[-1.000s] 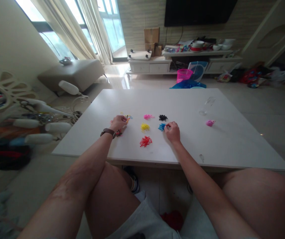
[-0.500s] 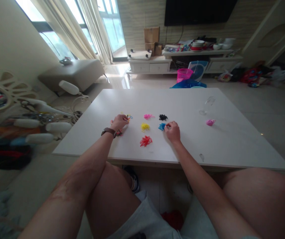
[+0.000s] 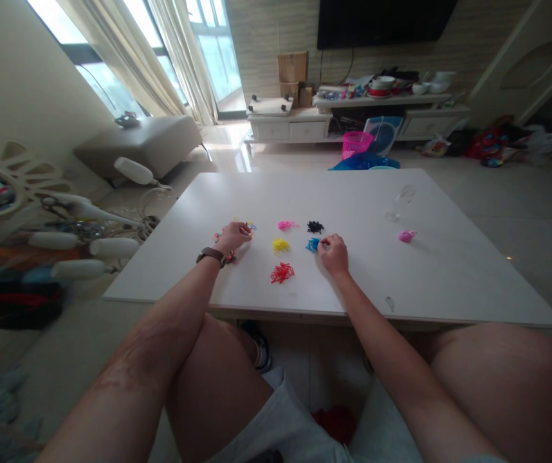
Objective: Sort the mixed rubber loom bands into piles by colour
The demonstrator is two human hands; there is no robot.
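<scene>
On the white table (image 3: 353, 199) lie small separate piles of pink (image 3: 286, 226), black (image 3: 314, 227), yellow (image 3: 280, 245), blue (image 3: 311, 244) and red (image 3: 282, 273) band-like pieces. My left hand (image 3: 235, 236), with a watch on the wrist, is over a mixed-colour pile (image 3: 230, 257) at the left, fingers bent together; what they pinch is too small to make out. At the right edge of the blue pile, my right hand (image 3: 333, 252) has its thumb and fingertips pressed together, and anything between them is too small to name.
A pink item (image 3: 406, 236), a clear container (image 3: 406, 195) and a small clear piece (image 3: 390, 302) lie on the table's right half. White lamp shades (image 3: 134, 170) stand beside its left edge. Beyond the far edge is a pink basket (image 3: 357, 143).
</scene>
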